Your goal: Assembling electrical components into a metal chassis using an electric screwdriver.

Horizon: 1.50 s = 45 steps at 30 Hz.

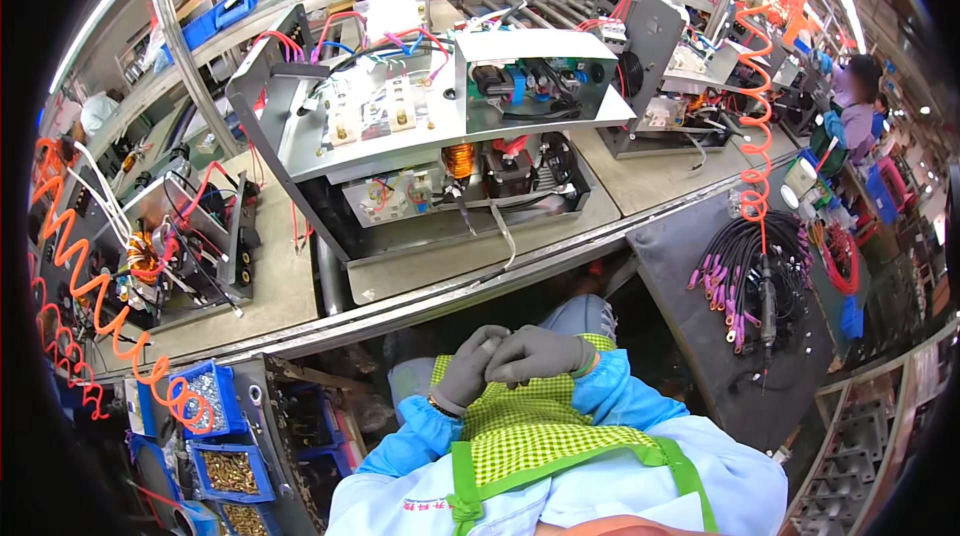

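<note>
My left hand [463, 372] and my right hand [541, 354], both in grey gloves, meet above my lap in front of the green checked apron [520, 411]. The fingers of both are curled and touch at the tips; anything between them is hidden. Beyond my hands, on the bench, stands a grey metal chassis [400, 151] with a white shelf. It carries a circuit board [530, 84], red and blue wires, a copper-wound coil [458, 161] and a dark transformer [510, 174]. A loose grey cable [503, 234] hangs over its front edge. Neither hand touches it.
An open assembly with a toroid coil [146, 254] sits left, another chassis [640, 56] right. Orange coiled hoses [757, 116] hang at both sides. Blue bins of screws [230, 471] stand lower left. Black cables with purple-sleeved lugs [728, 281] and a screwdriver [768, 301] are right. Other people work farther off.
</note>
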{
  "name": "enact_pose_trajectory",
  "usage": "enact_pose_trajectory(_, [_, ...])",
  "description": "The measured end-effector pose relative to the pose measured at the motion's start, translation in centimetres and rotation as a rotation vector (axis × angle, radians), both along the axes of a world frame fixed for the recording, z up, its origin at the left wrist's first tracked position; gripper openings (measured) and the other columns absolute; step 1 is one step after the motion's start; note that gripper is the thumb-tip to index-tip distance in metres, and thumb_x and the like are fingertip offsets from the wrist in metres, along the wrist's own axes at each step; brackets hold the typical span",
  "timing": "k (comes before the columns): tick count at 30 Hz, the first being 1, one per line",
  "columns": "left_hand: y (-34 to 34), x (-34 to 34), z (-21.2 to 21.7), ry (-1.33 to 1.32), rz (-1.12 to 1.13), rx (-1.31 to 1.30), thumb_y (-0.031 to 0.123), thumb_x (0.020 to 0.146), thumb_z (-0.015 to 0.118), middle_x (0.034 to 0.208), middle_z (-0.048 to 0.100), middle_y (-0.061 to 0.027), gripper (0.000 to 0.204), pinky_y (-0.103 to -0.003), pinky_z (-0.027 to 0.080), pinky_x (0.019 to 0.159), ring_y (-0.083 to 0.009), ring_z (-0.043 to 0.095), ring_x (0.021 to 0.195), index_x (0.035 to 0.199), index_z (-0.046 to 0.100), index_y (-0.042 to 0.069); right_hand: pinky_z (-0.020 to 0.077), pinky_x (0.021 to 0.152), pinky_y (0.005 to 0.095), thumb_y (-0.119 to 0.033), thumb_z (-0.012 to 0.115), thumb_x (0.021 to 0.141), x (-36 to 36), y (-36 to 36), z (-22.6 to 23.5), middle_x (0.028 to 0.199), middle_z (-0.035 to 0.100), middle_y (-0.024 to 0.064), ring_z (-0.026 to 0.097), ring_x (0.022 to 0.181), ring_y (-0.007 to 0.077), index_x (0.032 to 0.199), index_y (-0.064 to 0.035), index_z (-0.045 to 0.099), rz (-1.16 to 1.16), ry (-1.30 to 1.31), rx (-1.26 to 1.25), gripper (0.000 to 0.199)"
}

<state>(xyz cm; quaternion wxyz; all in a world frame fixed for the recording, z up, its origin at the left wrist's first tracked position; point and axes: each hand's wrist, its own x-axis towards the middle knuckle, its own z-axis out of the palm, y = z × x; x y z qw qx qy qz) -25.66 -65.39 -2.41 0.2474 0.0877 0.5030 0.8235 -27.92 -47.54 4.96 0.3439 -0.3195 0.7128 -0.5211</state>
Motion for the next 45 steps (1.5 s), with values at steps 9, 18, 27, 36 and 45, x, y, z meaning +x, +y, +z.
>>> enact_pose_trajectory(9, [-1.1, 0.0, -1.5, -0.042, -0.134, 0.192, 0.030, 0.098, 0.046, 0.096, 0.061, -0.0129, 0.036, -0.029, 0.052, 0.073, -0.0191, 0.062, 0.083, 0.115, 0.049, -0.001, 0.0523, 0.061, 0.0263, -0.025, 0.059, 0.090, 0.6, -0.8, 0.7, 0.079, 0.069, 0.0111, 0.065, 0.065, 0.0139, 0.103, -0.0021, 0.070, 0.006, -0.018, -0.051, 0.028])
enact_pose_trajectory(18, [-0.7, -0.1, 0.1, -0.057, -0.069, 0.157, 0.028, 0.096, 0.047, 0.099, 0.060, -0.0098, 0.034, -0.026, 0.049, 0.077, -0.0153, 0.059, 0.088, 0.114, 0.051, -0.001, 0.0519, 0.059, 0.0264, -0.024, 0.059, 0.090, 0.5, -1.0, 0.9, 0.077, 0.069, 0.0111, 0.065, 0.066, 0.0130, 0.101, -0.0016, 0.070, -0.027, -0.001, -0.012, 0.027])
enact_pose_trajectory(27, [-0.3, 0.0, -0.1, -0.116, 0.027, 0.170, 0.023, 0.095, 0.050, 0.086, 0.058, -0.0058, 0.021, -0.024, 0.047, 0.067, -0.0109, 0.055, 0.074, 0.094, 0.053, 0.003, 0.0519, 0.059, 0.0261, -0.021, 0.060, 0.089, 0.9, -1.4, 0.1, 0.077, 0.068, 0.0095, 0.065, 0.066, 0.0138, 0.097, 0.0000, 0.070, -0.148, 0.006, -0.008, 0.025])
enact_pose_trajectory(36, [-0.4, 0.2, 0.1, -0.038, 0.150, 0.039, 0.027, 0.096, 0.053, 0.085, 0.057, -0.0025, 0.025, -0.023, 0.046, 0.067, -0.0089, 0.054, 0.076, 0.100, 0.055, 0.002, 0.0501, 0.059, 0.0320, -0.022, 0.062, 0.086, 1.8, -2.4, 0.2, 0.074, 0.065, 0.0123, 0.064, 0.064, 0.0208, 0.092, -0.0018, 0.069, -0.180, 0.230, 0.018, 0.022])
enact_pose_trajectory(45, [-0.8, 0.4, -0.4, -0.087, 0.104, 0.093, 0.028, 0.096, 0.053, 0.085, 0.056, -0.0006, 0.024, -0.023, 0.045, 0.068, -0.0072, 0.052, 0.077, 0.098, 0.055, 0.004, 0.0503, 0.063, 0.0344, -0.023, 0.063, 0.085, 2.1, -3.0, 0.4, 0.076, 0.065, 0.0120, 0.064, 0.069, 0.0241, 0.091, -0.0038, 0.069, -0.156, 0.317, 0.033, 0.021])
